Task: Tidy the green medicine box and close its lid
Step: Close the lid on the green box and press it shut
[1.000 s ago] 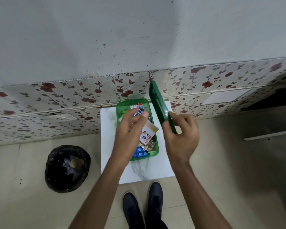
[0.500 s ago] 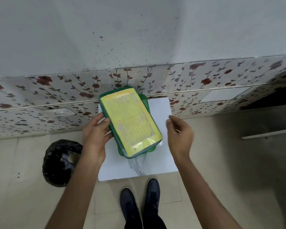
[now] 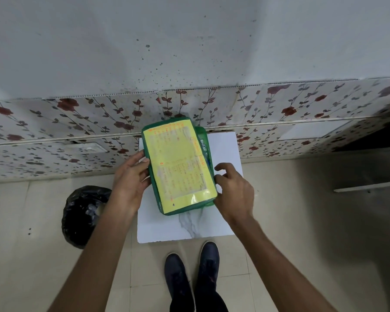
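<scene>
Setting: tiled floor under a grey wall with a rose-patterned tile band; a white marble-look bench [image 3: 189, 226] stands against it, a black bin bag [image 3: 83, 212] off to its left.
Box: the green medicine box [image 3: 203, 140] sits on the bench, mostly covered by its lid [image 3: 178, 165], which lies skewed, leaving the box's right rim exposed.
Left hand [image 3: 131, 176]: fingers curled, gripping the lid's left edge.
Right hand [image 3: 234, 188]: fingers bent against the lid's near right corner; whether it grips or just steadies, I cannot tell.
Doing it well: probably square the lid over the rim first, then press evenly at both long edges.
Hard to see: contents are hidden; writing on the yellow sheet is unreadable; any latch is out of sight.
</scene>
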